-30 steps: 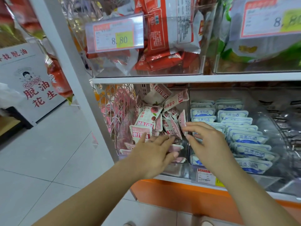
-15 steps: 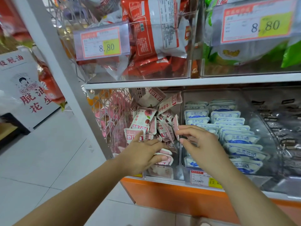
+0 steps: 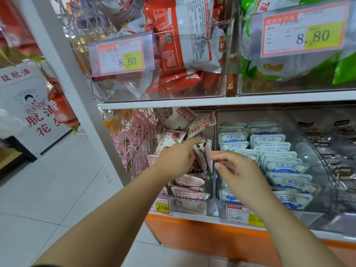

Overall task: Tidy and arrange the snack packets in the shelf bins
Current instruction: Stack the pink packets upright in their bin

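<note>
The left hand reaches into the left bin on the lower shelf, among jumbled pink packets, forefinger stretched onto the pile and the other fingers folded under; whether they grip one, I cannot tell. Just right, the right hand holds nothing, thumb and bent fingers apart, tips at an upright pink packet beside the rowed blue-and-white packets.

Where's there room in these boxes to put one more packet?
Bare room shows beside the blue packets, against their bin's clear right wall, and above their back row under the shelf. The pink packets are heaped and crowded around the left hand.
</note>
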Demonstrator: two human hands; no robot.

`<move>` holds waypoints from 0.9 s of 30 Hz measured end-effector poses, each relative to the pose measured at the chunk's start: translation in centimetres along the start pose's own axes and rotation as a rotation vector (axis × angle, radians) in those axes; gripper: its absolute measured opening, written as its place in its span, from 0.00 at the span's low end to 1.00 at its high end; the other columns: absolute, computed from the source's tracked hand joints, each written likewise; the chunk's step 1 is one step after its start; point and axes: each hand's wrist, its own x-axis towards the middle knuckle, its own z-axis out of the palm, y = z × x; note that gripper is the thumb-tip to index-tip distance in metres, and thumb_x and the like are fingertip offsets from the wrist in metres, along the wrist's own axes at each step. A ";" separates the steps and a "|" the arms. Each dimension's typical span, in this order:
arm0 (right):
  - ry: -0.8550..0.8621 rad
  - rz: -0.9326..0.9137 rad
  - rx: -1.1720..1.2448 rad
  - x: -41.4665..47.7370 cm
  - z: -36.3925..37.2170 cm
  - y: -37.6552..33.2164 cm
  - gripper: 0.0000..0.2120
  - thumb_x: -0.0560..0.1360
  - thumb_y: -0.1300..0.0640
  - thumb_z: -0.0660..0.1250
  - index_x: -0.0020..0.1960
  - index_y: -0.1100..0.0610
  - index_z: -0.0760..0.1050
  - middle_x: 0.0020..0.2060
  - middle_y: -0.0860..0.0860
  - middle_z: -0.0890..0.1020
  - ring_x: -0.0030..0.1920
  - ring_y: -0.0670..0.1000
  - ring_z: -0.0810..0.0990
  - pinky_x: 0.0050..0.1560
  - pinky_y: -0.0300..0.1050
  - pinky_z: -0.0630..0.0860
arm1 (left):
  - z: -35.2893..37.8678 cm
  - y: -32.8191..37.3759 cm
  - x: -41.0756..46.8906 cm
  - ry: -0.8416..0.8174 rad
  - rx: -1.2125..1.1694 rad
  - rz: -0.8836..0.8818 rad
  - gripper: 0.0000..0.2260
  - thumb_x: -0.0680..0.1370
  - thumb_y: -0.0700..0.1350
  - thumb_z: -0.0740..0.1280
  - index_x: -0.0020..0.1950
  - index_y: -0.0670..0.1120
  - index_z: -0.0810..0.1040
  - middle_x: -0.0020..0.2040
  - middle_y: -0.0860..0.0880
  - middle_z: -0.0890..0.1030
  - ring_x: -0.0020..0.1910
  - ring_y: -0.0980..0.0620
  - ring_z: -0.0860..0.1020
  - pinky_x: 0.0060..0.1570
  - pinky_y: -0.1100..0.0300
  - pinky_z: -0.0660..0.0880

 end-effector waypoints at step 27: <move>0.122 0.069 0.146 -5.0 3.7 -6.9 0.08 0.72 0.58 0.72 0.43 0.45 0.76 0.39 0.40 0.83 0.40 0.38 0.82 0.35 0.32 0.77 | -0.1 0.4 -13.6 0.639 -1.202 -0.218 0.06 0.77 0.46 0.67 0.52 0.57 0.78 0.49 0.57 0.81 0.46 0.60 0.80 0.49 0.56 0.80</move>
